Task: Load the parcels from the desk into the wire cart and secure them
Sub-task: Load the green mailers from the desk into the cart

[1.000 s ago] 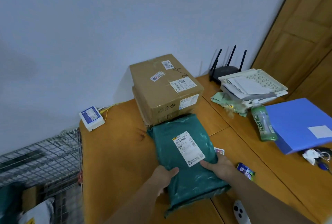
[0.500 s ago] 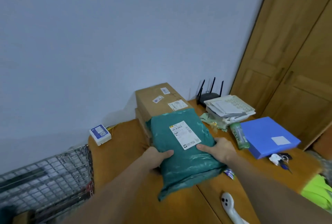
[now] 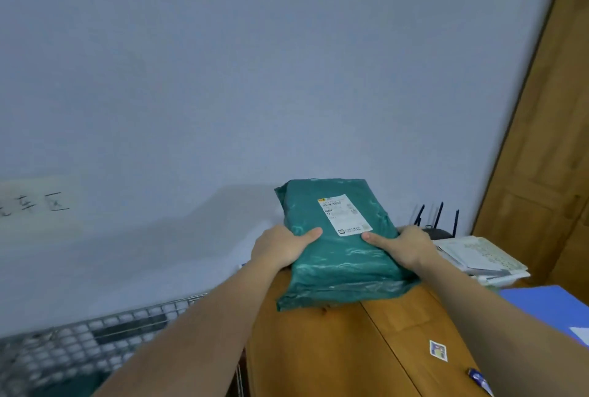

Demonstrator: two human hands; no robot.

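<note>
Head view: green parcel [image 3: 334,247] held above the desk [image 3: 334,349], left hand [image 3: 280,248] and right hand [image 3: 406,247] gripping its sides, thumbs on top. Wire cart [image 3: 89,339] left of desk; contents blurred, indistinguishable. Paper tray [image 3: 478,258] right of parcel holds papers.

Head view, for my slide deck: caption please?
Both hands grip a green plastic mailer parcel above the wooden desk.

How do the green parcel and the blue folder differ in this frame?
The green parcel is a soft, crinkled plastic bag; the blue folder looks flat and rigid. The parcel is held up off the desk, gripped by the left hand and right hand; the folder lies untouched at the desk's right edge. The parcel shows whole, the folder only partly. Each carries a white label.
</note>
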